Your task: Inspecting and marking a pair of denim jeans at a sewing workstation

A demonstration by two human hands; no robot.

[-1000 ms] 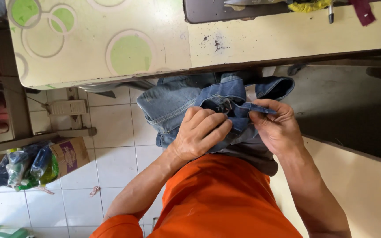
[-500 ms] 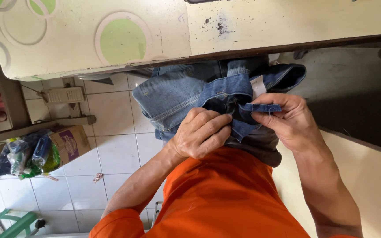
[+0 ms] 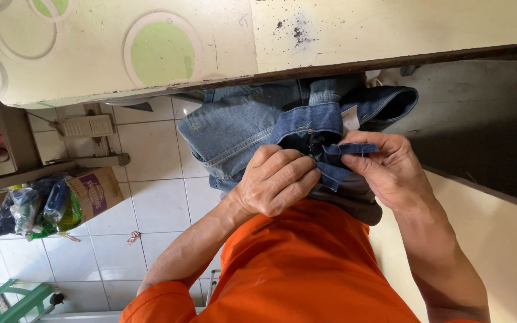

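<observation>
Both hands are working one pair of blue jeans [image 3: 240,128] bunched in the lap below the table edge [image 3: 330,63]: left hand [image 3: 276,179] curled shut on the denim, right hand [image 3: 390,170] pinching a strip at the waistband [image 3: 351,148]; the jeans are lying crumpled, nothing visibly finished yet

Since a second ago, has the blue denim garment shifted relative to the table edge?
Cannot tell. The blue denim garment sits just under the table edge as before; the head camera itself moved, so any small shift is unclear.

A cardboard box [image 3: 95,192] beside bagged bottles [image 3: 43,209] on white floor tiles [image 3: 157,209].
</observation>
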